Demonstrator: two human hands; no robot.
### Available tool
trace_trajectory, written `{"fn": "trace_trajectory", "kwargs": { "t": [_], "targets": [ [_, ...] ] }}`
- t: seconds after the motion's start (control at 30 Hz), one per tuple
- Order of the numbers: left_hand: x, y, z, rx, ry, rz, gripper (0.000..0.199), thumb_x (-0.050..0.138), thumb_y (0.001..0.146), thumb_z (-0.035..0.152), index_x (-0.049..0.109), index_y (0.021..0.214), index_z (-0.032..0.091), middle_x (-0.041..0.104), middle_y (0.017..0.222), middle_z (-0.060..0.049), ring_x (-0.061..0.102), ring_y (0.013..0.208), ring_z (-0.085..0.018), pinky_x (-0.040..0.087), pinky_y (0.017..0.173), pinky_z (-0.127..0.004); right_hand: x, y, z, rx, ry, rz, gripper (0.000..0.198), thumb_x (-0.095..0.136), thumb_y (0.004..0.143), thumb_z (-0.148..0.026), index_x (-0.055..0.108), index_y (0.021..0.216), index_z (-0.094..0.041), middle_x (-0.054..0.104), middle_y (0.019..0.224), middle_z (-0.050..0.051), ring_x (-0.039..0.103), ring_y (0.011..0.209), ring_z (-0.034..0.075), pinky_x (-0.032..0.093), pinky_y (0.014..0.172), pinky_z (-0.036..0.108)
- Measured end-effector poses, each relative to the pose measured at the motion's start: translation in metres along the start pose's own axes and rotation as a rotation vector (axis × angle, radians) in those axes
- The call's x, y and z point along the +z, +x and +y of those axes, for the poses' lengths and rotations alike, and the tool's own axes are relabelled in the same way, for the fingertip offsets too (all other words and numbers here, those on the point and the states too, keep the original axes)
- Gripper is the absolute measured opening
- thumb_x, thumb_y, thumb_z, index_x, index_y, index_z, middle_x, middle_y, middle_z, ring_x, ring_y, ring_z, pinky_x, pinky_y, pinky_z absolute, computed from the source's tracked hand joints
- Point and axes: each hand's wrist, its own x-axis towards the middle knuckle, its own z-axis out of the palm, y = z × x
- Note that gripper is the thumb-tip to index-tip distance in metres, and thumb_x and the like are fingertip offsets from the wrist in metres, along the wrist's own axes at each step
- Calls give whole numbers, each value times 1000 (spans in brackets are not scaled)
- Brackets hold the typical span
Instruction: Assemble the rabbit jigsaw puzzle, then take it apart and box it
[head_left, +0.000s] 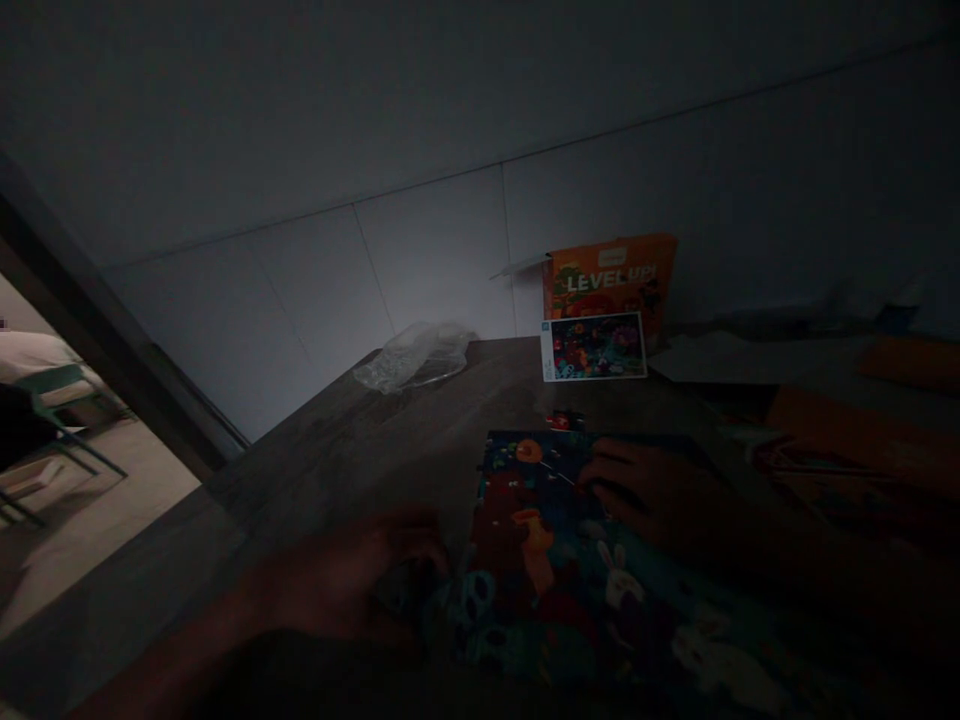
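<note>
A colourful jigsaw puzzle (pixel 544 540), with rabbits, a fox-like figure and dark foliage, lies on the grey table. My left hand (pixel 360 575) is at its lower left edge, fingers curled around a dark teal puzzle piece (pixel 431 605); dim light and blur hide the piece's outline. Flat on the upper right of the puzzle rests my right hand (pixel 637 490), fingers spread and holding nothing visible. Just above the puzzle's top edge lies a small red and dark piece (pixel 566 420). A picture card (pixel 598 347) with a similar scene leans against an orange box.
The orange box (pixel 611 275) marked "LEVEL UP!" stands by the wall. Crumpled clear plastic (pixel 420 355) lies at the table's back left. Paper (pixel 742 357) and orange packaging (pixel 832 430) are on the right. Beyond the table's left edge, a green chair (pixel 56 380) stands on the floor.
</note>
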Motion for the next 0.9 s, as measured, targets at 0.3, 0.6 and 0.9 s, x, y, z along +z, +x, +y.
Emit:
{"fn": "trace_trajectory", "kwargs": {
  "t": [0.3,0.6,0.9],
  "targets": [
    [11,6,-3,79,-34,57,49,83,57,26,55,97,22,58,103,-1,58,90,-20,47,72,-28,-3,1,-1,20,11,-55,27,42,93,-21,68,99,-19,62,96,10,61,77,18,49,67,32],
    [11,5,-3,39,-16,79,50,83,61,25,54,103,23,57,105,-2,57,90,-19,47,73,-28,-3,1,-2,23,9,-57,27,44,92,-20,69,99,-19,62,97,10,62,78,20,50,68,33],
    [15,11,4,27,-10,98,39,82,68,31,56,95,21,58,103,-3,57,90,-20,48,73,-29,-3,0,-1,19,9,-36,27,43,92,-20,69,99,-19,62,97,10,62,78,20,49,67,32]
  ]
}}
